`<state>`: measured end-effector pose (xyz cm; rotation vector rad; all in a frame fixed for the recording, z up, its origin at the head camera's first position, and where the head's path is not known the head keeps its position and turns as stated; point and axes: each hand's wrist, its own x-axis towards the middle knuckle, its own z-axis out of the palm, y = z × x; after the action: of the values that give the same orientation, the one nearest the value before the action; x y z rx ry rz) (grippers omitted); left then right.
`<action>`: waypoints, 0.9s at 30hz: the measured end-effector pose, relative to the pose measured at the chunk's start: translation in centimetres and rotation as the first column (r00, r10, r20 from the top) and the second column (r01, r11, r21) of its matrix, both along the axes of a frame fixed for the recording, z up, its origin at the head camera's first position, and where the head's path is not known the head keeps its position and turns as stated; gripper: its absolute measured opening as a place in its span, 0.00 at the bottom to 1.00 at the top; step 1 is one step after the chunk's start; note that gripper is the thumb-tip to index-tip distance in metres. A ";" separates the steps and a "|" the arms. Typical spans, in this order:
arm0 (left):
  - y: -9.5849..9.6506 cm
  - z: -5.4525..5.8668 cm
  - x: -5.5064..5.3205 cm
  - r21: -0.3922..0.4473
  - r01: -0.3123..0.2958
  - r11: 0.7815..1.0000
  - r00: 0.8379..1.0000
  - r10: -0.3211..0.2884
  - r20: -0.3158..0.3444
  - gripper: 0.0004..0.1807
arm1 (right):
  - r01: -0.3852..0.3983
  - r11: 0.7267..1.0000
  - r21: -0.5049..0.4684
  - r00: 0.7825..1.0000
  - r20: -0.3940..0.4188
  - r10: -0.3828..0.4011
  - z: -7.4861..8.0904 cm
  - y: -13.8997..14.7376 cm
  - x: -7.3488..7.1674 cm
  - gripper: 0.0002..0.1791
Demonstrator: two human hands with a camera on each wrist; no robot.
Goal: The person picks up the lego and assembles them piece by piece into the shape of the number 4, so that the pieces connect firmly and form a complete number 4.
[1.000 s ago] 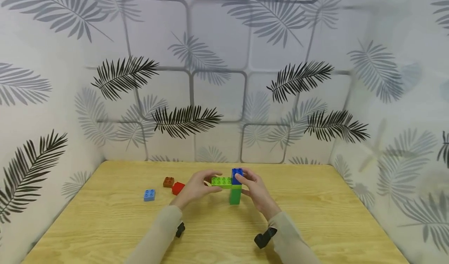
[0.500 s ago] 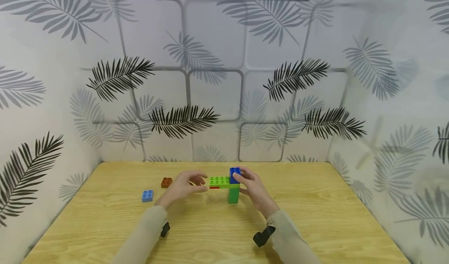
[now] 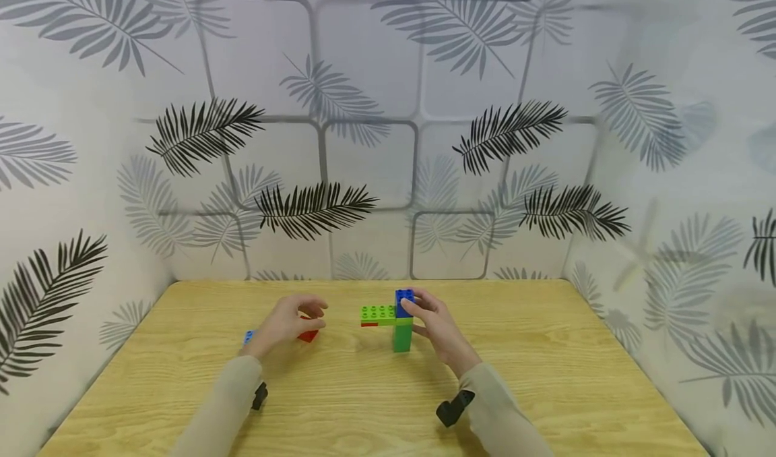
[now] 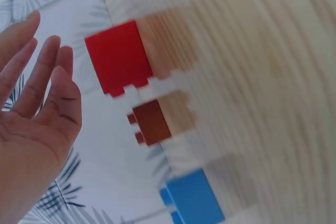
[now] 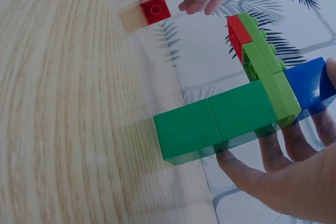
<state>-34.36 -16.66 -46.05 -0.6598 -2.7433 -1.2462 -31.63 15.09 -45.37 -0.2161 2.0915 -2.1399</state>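
The light-blue building brick (image 3: pixel 248 336) lies farthest left, partly covered by the left hand (image 3: pixel 280 326) and at about its 8 o'clock. A brown building brick (image 4: pixel 151 123), seen in the left wrist view, sits between it and the loose red building brick (image 3: pixel 308 336), which lies on its side near the left fingertips, at that hand's 4 o'clock. The left hand's fingers are relaxed and hold nothing. Well apart at its 3 o'clock, a lime-green studded arm (image 3: pixel 378 314) projects toward 9 o'clock from the upright brick tower (image 3: pixel 403 325); an attached red brick (image 3: pixel 369 324) sits beneath the arm's outer end. The tower, with green bricks (image 5: pixel 244 111) below and a blue brick (image 3: pixel 401 305) on top, lies at 9 o'clock of the right hand (image 3: pixel 442 329), which grips it, thumb on the blue brick.
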 end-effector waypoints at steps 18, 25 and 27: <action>-1.5 -0.7 -0.4 0.051 -0.010 0.999 0.982 0.000 0.189 0.24 | 0.003 1.000 -0.012 1.000 0.008 -0.003 0.0 0.0 0.1 0.29; -2.1 -0.7 -0.6 0.009 0.050 0.999 0.983 -0.051 0.178 0.24 | -0.005 1.000 -0.008 1.000 0.009 0.006 0.1 -0.1 0.1 0.30; -2.2 -0.6 -0.6 -0.009 0.069 0.998 0.983 -0.067 0.169 0.24 | -0.004 1.000 -0.009 1.000 0.008 0.004 0.1 -0.1 0.1 0.30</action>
<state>-34.93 -18.88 -46.69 -0.6853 -2.8903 -1.3571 -31.52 15.01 -45.23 -0.2119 2.0760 -2.1449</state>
